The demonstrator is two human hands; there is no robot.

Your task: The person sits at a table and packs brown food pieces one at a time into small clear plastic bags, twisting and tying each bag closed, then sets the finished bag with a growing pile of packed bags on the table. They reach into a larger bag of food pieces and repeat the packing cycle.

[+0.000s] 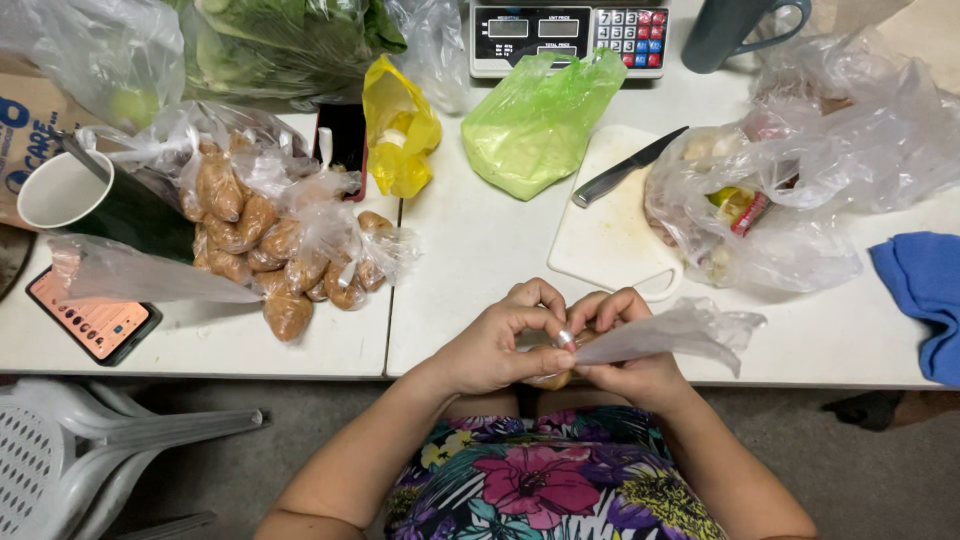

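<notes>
Between our left hand point(495, 345) and right hand point(625, 350) a brown lump point(552, 379) is mostly covered by our fingers, so we cannot tell its shape. Far right of our right hand, the blue cloth point(925, 290) is cut by the edge. Beyond our hands, the mug point(735, 30) loses its top.

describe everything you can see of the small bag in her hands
The small clear plastic bag is thin, crinkled film, held at the table's front edge. Its loose open end trails to the right over the white table. Both hands, left hand and right hand, pinch its neck around a brownish filling, mostly hidden.
</notes>
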